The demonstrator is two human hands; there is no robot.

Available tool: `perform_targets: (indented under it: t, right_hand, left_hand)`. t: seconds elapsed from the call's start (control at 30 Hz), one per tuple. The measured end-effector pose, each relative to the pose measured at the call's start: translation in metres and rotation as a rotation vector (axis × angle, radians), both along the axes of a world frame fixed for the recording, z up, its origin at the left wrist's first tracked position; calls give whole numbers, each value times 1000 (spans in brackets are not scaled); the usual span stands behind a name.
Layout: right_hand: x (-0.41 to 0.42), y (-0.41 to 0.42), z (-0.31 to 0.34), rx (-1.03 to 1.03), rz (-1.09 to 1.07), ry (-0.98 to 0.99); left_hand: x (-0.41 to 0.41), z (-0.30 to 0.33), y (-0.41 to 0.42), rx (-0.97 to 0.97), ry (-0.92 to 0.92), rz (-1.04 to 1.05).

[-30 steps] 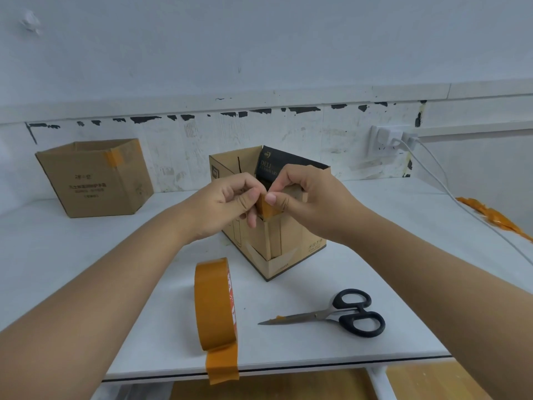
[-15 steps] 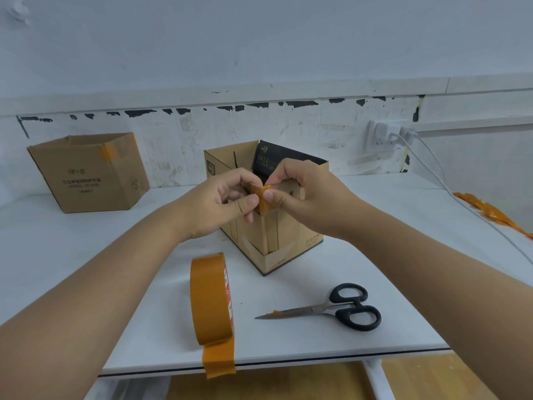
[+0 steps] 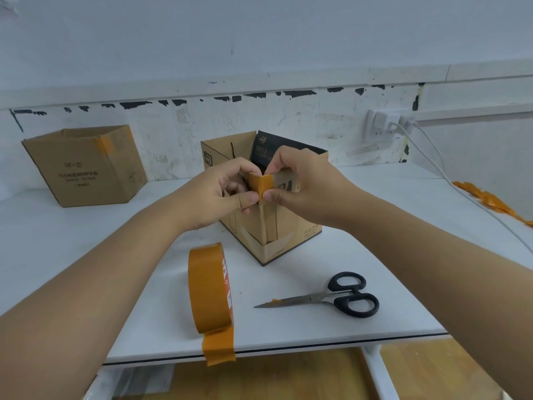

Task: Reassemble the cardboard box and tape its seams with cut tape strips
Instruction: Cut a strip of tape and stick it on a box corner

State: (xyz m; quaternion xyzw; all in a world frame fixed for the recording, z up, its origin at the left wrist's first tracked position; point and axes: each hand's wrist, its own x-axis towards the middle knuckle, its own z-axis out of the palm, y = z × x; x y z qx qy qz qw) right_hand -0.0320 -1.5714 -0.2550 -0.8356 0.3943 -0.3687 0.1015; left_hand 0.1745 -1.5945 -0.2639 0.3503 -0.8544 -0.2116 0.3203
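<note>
Between both hands [image 3: 261, 194], tape strip [image 3: 261, 184], on box corner [image 3: 264, 226]

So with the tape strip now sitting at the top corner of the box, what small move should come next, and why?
Probably press and smooth the tape strip down along the corner. It wraps the top of the box corner, yet both the left hand and right hand only pinch its lower end with their thumbs, so it does not look rubbed flat yet.

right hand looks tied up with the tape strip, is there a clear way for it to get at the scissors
Probably yes, once it lets go. The right hand pinches the tape strip on the box; the scissors lie on bare table nearer the person, with nothing between.
</note>
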Motion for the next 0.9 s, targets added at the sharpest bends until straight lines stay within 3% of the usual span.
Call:
perform_targets:
  t: [0.9]
  right_hand:
    - [8,-2,-1,-77,-69,135]
  left_hand:
    - [-5,11,11,92,-113,143]
